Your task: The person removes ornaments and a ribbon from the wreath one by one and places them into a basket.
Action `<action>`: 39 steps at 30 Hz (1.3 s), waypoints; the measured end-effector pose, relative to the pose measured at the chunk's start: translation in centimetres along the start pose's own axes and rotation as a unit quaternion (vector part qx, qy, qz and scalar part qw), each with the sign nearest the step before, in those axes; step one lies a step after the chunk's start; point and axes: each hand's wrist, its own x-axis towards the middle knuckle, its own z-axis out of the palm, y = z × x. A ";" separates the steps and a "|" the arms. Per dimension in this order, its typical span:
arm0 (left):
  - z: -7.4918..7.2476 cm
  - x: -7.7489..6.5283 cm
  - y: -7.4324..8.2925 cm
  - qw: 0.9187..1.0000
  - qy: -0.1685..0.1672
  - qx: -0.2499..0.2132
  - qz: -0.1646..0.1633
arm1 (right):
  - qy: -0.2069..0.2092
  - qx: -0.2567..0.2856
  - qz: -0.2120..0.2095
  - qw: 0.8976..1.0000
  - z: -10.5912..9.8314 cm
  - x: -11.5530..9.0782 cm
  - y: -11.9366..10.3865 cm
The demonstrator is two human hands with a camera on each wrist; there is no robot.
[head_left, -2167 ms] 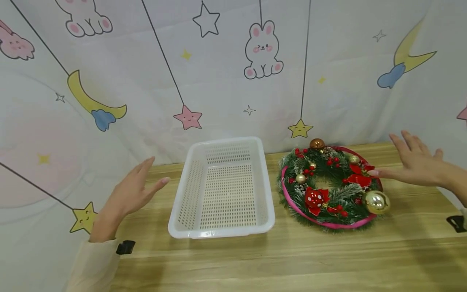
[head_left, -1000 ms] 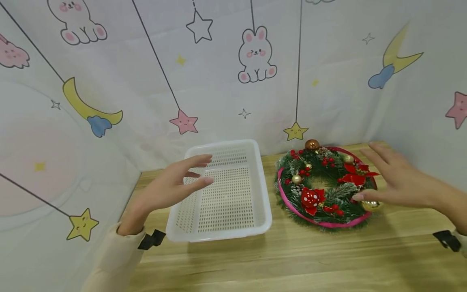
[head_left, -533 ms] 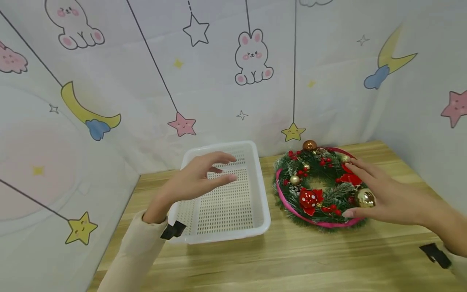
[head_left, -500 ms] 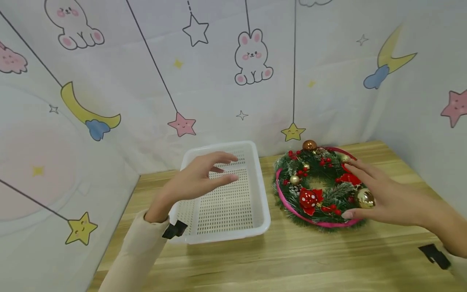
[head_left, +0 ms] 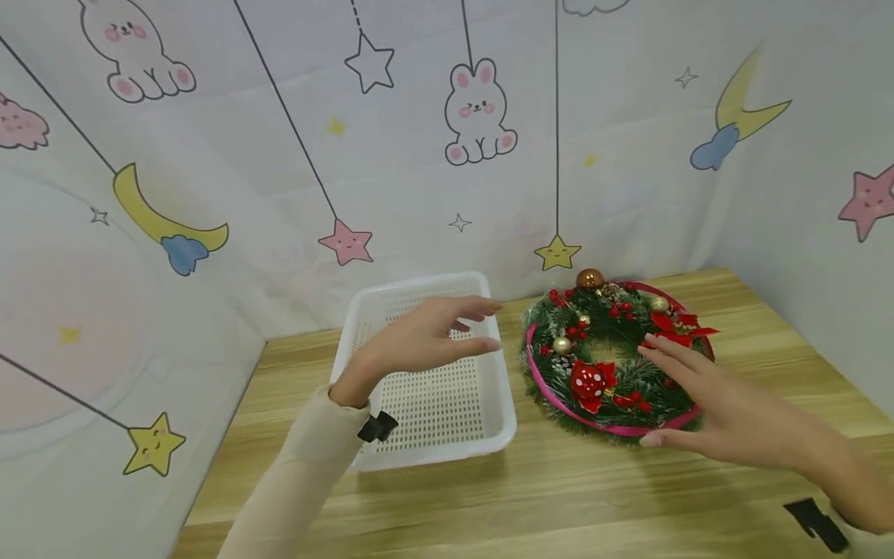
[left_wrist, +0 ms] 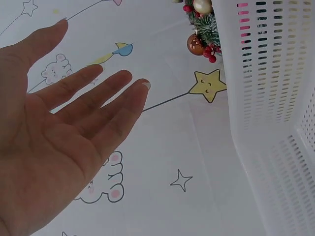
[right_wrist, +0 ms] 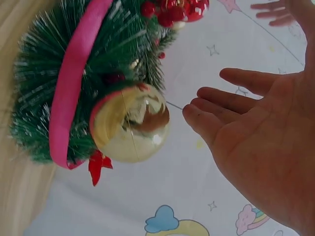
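Note:
A white perforated plastic basket (head_left: 499, 404) stands on the wooden table with nothing in it. Above it my left hand (head_left: 433, 335) hovers, fingers slightly bent, fingertips over the basket's right rim. To the right lies a Christmas wreath (head_left: 642, 374) of green branches with red berries, red flowers, gold balls and a pink ribbon (right_wrist: 74, 83). My right hand (head_left: 733, 415) is held over the wreath's lower right side, fingers extended and holding nothing. It hides the large gold ball (right_wrist: 130, 125) in the head view; the right wrist view shows a gap between the two.
The wooden table (head_left: 489, 505) extends in front of the basket and wreath. Behind and at both sides hangs a pale cloth (head_left: 405, 155) printed with rabbits, stars and moons, close to the table's back edge.
My left hand has come from left of the basket to above it, moving right. My right hand has moved left and nearer the front, over the wreath's edge. Basket and wreath stay in place.

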 end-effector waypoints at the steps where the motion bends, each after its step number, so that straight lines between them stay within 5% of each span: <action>1: 0.1 0.3 0.1 1.000 -0.005 0.000 -0.001 | -0.002 0.006 -0.001 1.000 0.2 -0.1 -0.1; 8: 1.4 2.7 1.0 0.999 -0.030 0.011 -0.012 | -0.008 0.034 0.020 0.999 1.8 -1.0 -0.6; 21: 3.9 6.6 2.0 0.992 -0.101 0.072 0.038 | 0.011 0.000 0.015 1.000 5.1 -2.2 -0.4; 29: 4.7 8.1 3.2 0.982 -0.160 0.095 0.033 | 0.034 -0.040 0.013 0.999 6.5 -2.5 -0.2; 39: 6.2 9.8 3.5 0.975 -0.192 0.107 0.037 | 0.076 -0.006 -0.021 0.997 7.1 -2.7 0.2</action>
